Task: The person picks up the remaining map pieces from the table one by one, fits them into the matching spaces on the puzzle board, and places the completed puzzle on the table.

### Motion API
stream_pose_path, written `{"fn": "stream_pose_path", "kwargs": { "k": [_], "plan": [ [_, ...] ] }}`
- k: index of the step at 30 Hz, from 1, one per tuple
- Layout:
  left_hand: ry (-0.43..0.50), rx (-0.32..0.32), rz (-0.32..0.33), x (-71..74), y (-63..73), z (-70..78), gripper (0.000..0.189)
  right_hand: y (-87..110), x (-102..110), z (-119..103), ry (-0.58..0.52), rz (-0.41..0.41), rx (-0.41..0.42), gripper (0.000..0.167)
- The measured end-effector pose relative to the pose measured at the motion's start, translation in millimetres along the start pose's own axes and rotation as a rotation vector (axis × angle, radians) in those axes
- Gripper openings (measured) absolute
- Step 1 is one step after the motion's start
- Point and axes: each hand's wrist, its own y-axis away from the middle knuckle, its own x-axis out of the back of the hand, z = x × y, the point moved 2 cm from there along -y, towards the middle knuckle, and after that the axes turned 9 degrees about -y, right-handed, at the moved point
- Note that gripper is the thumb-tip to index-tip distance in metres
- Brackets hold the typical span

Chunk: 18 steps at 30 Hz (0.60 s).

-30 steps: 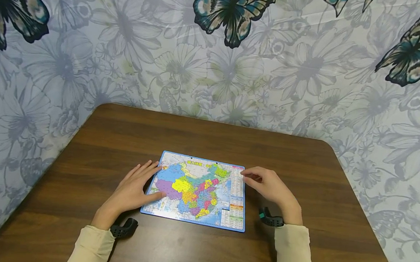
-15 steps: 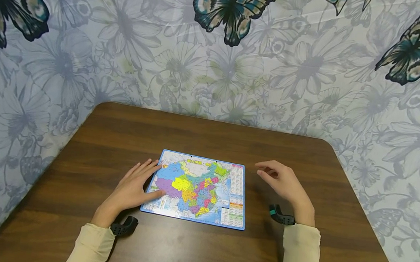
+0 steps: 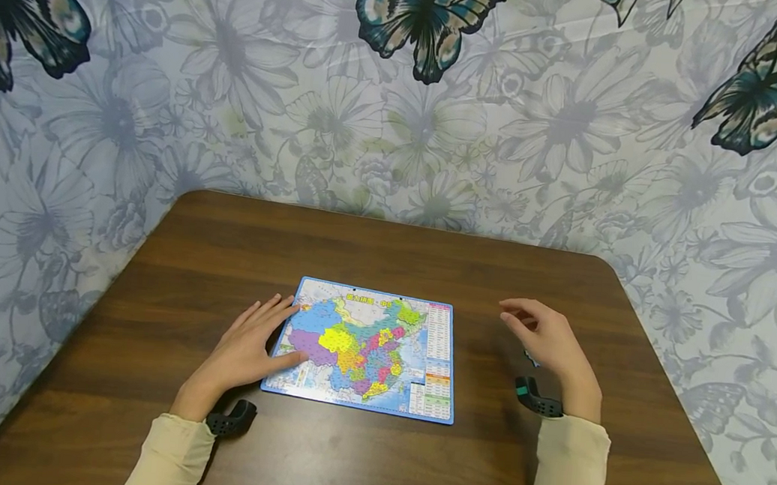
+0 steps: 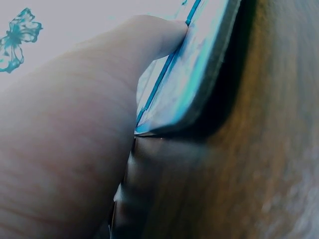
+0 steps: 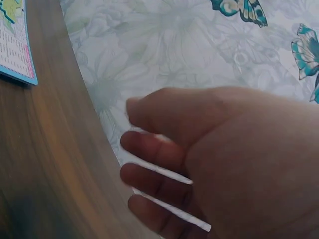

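Observation:
A blue-edged map puzzle board [image 3: 431, 403] with a colourful map of China lies flat on the table. My left hand [image 3: 246, 349] rests along its left side, fingers straight, thumb on the printed face. Close up in the left wrist view, the thumb [image 4: 149, 37] touches the board [image 4: 199, 74] near its thick rounded corner. My right hand [image 3: 547, 344] hovers to the right of the board, apart from it. Its fingers [image 5: 149, 174] are loosely bent, and the right wrist view shows nothing held. A small shiny bit [image 3: 531, 359] shows beside that palm; what it is, I cannot tell.
The brown wooden table [image 3: 359, 466] has rounded far corners. Behind it hangs a pale wall covering [image 3: 341, 141] with flowers and butterflies. A black wrist device [image 3: 232, 418] is on the left wrist, another wrist device [image 3: 540, 397] on the right.
My right hand has left the board's upper right edge and moved away to the right. The left hand and the board stay essentially where they were.

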Motion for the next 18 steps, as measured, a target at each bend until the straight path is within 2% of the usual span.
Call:
{"fn": "stream_pose_path", "kwargs": {
  "k": [18],
  "plan": [
    [-0.003,-0.003,0.002,-0.8,1.4,-1.4,0.095,12.3,13,36,0.031,-0.058,-0.163,0.038]
  ]
}}
